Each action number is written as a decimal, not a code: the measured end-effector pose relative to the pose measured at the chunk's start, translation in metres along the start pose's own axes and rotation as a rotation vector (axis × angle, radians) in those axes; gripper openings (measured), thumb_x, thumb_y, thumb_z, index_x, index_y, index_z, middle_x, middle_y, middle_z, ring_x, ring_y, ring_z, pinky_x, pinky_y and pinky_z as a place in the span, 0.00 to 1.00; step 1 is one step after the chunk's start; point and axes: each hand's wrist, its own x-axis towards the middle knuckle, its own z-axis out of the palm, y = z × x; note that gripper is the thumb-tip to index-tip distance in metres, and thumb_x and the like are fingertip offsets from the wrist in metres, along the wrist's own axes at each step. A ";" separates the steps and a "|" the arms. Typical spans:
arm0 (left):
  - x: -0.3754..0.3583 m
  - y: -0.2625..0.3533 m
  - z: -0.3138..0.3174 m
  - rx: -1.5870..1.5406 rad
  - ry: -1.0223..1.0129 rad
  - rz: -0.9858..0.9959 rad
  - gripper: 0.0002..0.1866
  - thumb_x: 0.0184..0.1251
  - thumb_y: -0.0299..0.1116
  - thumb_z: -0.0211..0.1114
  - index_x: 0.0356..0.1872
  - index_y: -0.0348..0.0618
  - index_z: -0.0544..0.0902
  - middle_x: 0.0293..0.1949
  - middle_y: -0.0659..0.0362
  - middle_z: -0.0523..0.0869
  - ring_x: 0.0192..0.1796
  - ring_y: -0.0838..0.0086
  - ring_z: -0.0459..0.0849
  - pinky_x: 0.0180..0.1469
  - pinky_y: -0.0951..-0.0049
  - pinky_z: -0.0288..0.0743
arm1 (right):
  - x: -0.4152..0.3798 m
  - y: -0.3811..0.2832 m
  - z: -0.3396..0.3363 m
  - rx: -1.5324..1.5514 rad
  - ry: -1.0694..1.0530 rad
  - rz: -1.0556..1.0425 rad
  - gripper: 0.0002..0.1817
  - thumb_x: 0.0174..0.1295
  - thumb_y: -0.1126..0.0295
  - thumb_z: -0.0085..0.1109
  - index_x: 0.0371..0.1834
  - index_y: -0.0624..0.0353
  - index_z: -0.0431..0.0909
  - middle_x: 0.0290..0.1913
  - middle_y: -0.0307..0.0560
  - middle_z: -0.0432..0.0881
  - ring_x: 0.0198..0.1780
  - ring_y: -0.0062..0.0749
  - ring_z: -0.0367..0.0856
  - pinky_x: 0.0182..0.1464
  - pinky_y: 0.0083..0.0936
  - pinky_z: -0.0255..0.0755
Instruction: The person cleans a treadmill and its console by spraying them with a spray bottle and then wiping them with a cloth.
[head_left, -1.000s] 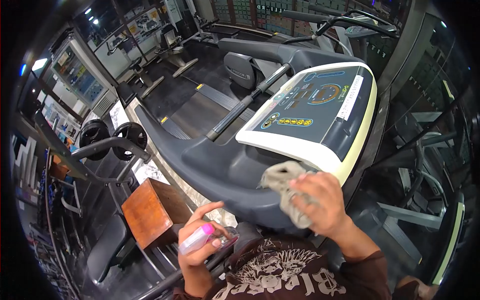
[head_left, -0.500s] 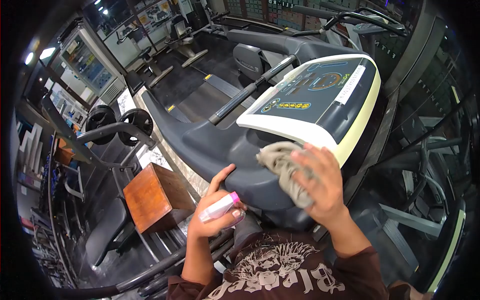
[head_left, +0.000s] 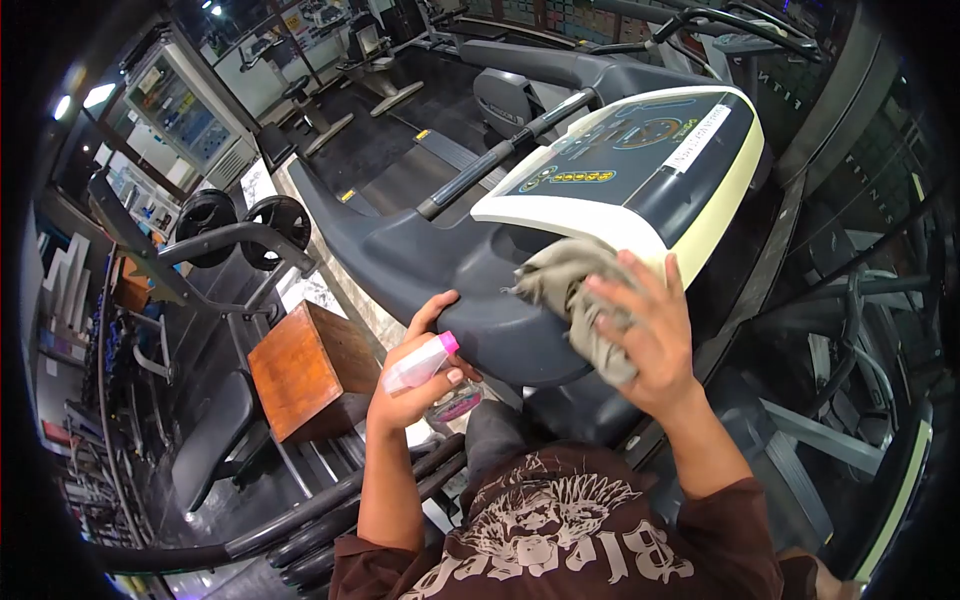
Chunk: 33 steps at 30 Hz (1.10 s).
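Note:
My right hand (head_left: 650, 335) presses a crumpled grey-beige cloth (head_left: 575, 290) against the dark grey plastic housing of a treadmill (head_left: 400, 265), just below its console (head_left: 620, 150). The fingers spread over the cloth, and part of it hangs out to the left. My left hand (head_left: 410, 380) is wrapped round a spray bottle (head_left: 425, 365) with a white and pink head. Its clear lower part shows beneath the palm. The left index finger reaches out to the edge of the housing. A white label strip is stuck on the console.
A wooden box (head_left: 310, 370) stands left of the treadmill, by a black padded bench (head_left: 215, 440). Weight plates (head_left: 275, 232) hang on a rack beyond it. Dark glass runs along the right, and a glass-door fridge (head_left: 190, 120) stands at the back left.
My left hand has risen slightly with the spray bottle, towards the housing edge. My right hand and the cloth have shifted up a little towards the console. The view has tilted slightly.

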 end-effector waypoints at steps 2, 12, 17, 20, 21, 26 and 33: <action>-0.001 0.000 0.004 -0.085 0.039 -0.042 0.05 0.55 0.24 0.67 0.31 0.34 0.83 0.40 0.47 0.89 0.78 0.50 0.58 0.62 0.54 0.76 | 0.005 -0.010 0.007 0.119 0.055 0.115 0.06 0.61 0.68 0.62 0.27 0.54 0.78 0.60 0.44 0.84 0.71 0.50 0.72 0.78 0.57 0.46; -0.004 -0.006 -0.003 0.110 0.035 0.015 0.05 0.54 0.22 0.69 0.32 0.35 0.83 0.48 0.45 0.86 0.77 0.52 0.62 0.67 0.58 0.67 | -0.012 -0.044 0.033 0.092 -0.109 -0.191 0.03 0.57 0.64 0.63 0.27 0.44 0.81 0.62 0.42 0.82 0.70 0.44 0.73 0.76 0.50 0.54; -0.005 -0.004 0.003 -0.025 0.031 -0.001 0.04 0.55 0.20 0.68 0.30 0.36 0.81 0.55 0.42 0.82 0.76 0.53 0.63 0.55 0.61 0.82 | 0.004 -0.006 -0.001 -0.018 0.023 0.135 0.24 0.45 0.72 0.67 0.51 0.55 0.85 0.65 0.50 0.79 0.72 0.57 0.70 0.75 0.57 0.54; -0.007 -0.002 0.006 -0.130 0.083 -0.073 0.04 0.54 0.20 0.68 0.30 0.36 0.82 0.56 0.41 0.81 0.76 0.53 0.64 0.60 0.61 0.77 | -0.003 -0.043 0.022 0.102 -0.045 0.066 0.16 0.50 0.69 0.64 0.44 0.53 0.86 0.68 0.47 0.77 0.74 0.54 0.68 0.79 0.54 0.44; -0.008 -0.004 0.004 -0.045 0.069 -0.030 0.05 0.53 0.20 0.68 0.30 0.36 0.82 0.57 0.41 0.81 0.76 0.53 0.63 0.62 0.61 0.74 | -0.008 -0.055 0.031 0.130 -0.081 0.019 0.11 0.52 0.68 0.63 0.39 0.50 0.86 0.68 0.45 0.78 0.75 0.50 0.67 0.80 0.52 0.42; -0.007 -0.004 0.003 0.113 0.071 0.032 0.05 0.51 0.20 0.68 0.29 0.36 0.82 0.58 0.38 0.80 0.77 0.52 0.62 0.68 0.63 0.62 | -0.048 -0.061 0.061 -0.053 -0.101 -0.304 0.04 0.56 0.60 0.63 0.25 0.41 0.83 0.58 0.33 0.85 0.62 0.31 0.80 0.80 0.57 0.39; -0.011 -0.010 0.001 0.033 0.057 0.004 0.04 0.51 0.19 0.67 0.28 0.36 0.82 0.54 0.40 0.82 0.78 0.53 0.62 0.66 0.63 0.67 | 0.005 -0.012 0.004 0.008 0.113 0.098 0.18 0.51 0.73 0.68 0.48 0.56 0.82 0.62 0.53 0.81 0.70 0.62 0.71 0.76 0.58 0.49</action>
